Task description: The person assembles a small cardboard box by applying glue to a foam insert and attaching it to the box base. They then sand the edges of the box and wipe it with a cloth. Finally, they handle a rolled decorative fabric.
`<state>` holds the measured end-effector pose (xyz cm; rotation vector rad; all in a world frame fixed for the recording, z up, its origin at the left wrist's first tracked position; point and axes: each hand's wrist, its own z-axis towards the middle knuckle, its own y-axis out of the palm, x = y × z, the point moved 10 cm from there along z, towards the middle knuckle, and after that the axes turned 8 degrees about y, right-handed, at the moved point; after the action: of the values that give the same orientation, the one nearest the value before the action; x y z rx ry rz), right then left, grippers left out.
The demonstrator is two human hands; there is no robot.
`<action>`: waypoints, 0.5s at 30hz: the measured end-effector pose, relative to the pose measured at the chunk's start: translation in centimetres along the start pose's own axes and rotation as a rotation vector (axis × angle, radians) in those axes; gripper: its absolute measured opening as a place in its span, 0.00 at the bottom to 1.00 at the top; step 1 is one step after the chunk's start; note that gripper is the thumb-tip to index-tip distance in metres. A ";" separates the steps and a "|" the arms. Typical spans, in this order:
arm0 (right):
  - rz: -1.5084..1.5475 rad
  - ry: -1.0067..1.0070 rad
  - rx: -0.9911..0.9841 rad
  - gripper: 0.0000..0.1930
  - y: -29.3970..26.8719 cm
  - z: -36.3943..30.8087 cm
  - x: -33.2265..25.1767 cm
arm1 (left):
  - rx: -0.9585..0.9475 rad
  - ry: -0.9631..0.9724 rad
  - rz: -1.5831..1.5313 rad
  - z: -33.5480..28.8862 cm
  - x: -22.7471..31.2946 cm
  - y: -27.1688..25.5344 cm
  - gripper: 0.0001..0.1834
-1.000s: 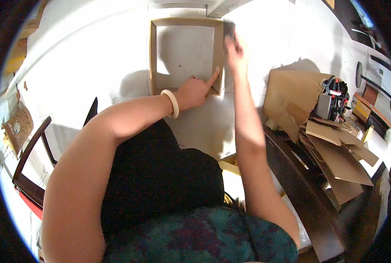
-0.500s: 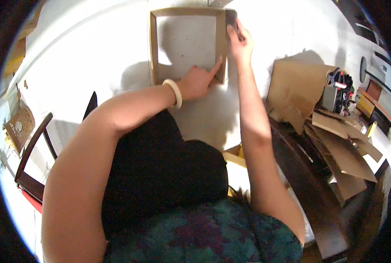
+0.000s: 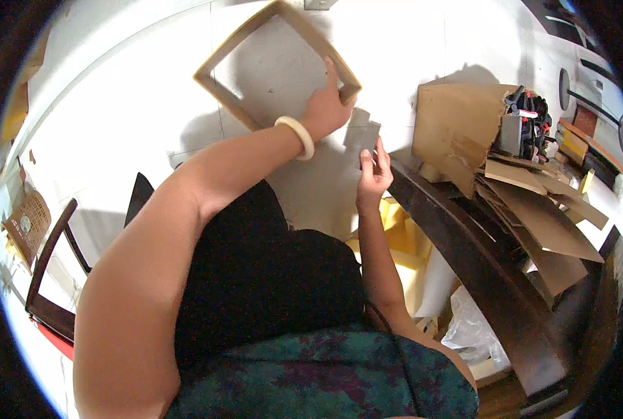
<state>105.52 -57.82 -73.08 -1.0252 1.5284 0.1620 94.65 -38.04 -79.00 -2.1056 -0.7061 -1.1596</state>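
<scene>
A square, hollow tan frame (image 3: 236,38), like wood or cardboard, is turned cornerwise over the pale surface. My left hand (image 3: 325,110) grips it near its right corner, with the index finger stretched along the inner face of the upper right side. A cream bangle (image 3: 297,137) circles that wrist. My right hand (image 3: 374,180) pinches a flat grey rectangular block (image 3: 363,137) between thumb and fingers. The block is below the frame's right corner and apart from it. Its exact kind does not show.
To the right, a dark wooden bench (image 3: 479,258) stands beside stacked cardboard pieces (image 3: 535,220) and a large cardboard sheet (image 3: 451,119). Yellow material (image 3: 399,234) and a clear plastic bag (image 3: 472,328) lie near my right forearm. A dark chair (image 3: 46,272) stands at the left.
The frame has turned from square-on to cornerwise and shifted left. My right hand, still holding the grey block, has come away from the frame's right side and moved down toward me.
</scene>
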 end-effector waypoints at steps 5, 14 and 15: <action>0.341 0.141 0.042 0.25 3.3 3.1 -1.0 | -0.021 0.211 0.022 1.4 2.4 -0.5 0.60; -0.023 -0.132 0.008 0.28 8.0 9.4 -4.1 | -0.511 0.453 0.739 -6.9 2.4 -1.8 0.51; 0.004 -0.125 0.002 0.27 8.5 11.3 -4.9 | -0.588 0.323 0.737 -6.6 2.5 -1.4 0.50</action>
<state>107.54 -43.17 -75.66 -0.9925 1.4176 0.2234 91.31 -41.58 -73.70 -2.2253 0.5984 -1.2947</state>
